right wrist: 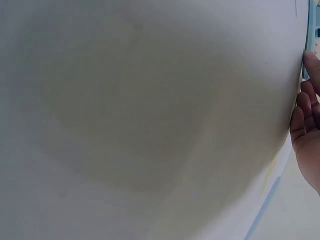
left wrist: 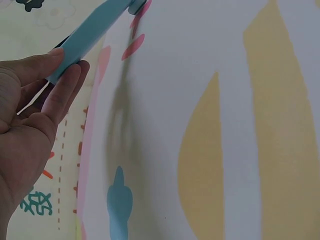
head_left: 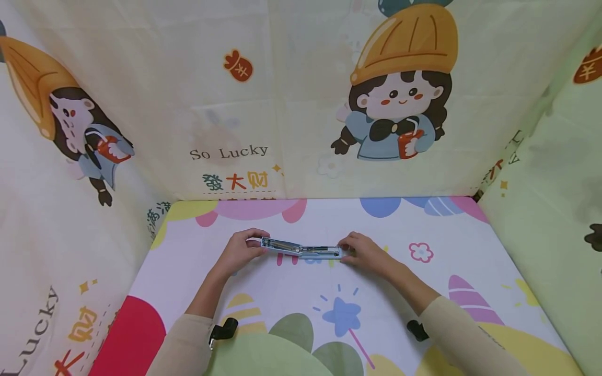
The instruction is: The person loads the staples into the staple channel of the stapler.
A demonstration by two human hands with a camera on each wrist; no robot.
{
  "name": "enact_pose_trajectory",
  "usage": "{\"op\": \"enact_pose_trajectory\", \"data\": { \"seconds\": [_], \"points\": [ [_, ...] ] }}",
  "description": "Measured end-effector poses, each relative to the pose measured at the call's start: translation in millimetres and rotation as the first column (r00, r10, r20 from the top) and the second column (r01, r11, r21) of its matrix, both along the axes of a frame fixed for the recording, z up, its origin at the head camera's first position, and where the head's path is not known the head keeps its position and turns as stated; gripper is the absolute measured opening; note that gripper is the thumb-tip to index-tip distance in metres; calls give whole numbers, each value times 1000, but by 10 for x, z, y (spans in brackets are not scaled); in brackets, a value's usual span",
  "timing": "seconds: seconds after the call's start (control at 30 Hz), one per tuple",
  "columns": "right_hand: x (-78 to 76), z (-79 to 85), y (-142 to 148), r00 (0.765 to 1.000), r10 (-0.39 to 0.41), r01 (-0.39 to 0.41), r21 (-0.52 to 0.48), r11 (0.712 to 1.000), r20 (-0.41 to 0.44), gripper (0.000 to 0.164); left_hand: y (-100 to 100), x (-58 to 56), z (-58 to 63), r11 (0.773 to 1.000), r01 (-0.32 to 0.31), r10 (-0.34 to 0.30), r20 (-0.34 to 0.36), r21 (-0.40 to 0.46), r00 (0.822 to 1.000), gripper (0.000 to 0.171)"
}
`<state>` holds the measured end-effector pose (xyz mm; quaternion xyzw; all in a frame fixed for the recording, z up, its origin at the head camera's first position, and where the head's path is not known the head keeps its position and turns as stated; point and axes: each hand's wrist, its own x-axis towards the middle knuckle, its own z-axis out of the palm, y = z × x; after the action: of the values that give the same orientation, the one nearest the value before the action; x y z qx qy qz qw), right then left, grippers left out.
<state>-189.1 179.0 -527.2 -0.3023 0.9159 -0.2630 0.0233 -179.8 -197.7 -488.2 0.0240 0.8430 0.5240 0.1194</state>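
A light blue stapler (head_left: 280,246) is swung out into a long, nearly straight shape with a slight bend at its middle. Dark and metallic strips show along its inner side. My left hand (head_left: 243,252) pinches its left end between thumb and fingers. In the left wrist view, the smooth blue outer side (left wrist: 82,42) slants up from that hand (left wrist: 32,100). On the other end, my right hand (head_left: 367,253) holds the stapler with its fingertips. Only part of the right hand (right wrist: 307,130) enters the right wrist view, at the edge.
Below the stapler spreads a table with a patterned white cloth (head_left: 291,292). Printed fabric walls (head_left: 301,130) enclose the table at the back and both sides. A black wrist device (head_left: 224,329) sits by the left sleeve, and another (head_left: 417,330) by the right.
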Motion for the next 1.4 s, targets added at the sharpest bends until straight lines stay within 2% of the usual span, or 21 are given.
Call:
{"op": "enact_pose_trajectory", "data": {
  "seconds": [0.73,1.27,1.4],
  "points": [
    [53,45,-69,998,-49,48,30,998,43,36,15,-1,33,1000,17,-18,-24,-4,1000,37],
    [-4,-21,-105,998,-49,49,19,999,45,37,45,-2,71,1000,21,-22,-44,-17,999,35],
    [-20,-22,-109,995,-60,59,18,998,82,37,56,-13,88,999,31,-32,-59,-13,998,37]
  ]
}}
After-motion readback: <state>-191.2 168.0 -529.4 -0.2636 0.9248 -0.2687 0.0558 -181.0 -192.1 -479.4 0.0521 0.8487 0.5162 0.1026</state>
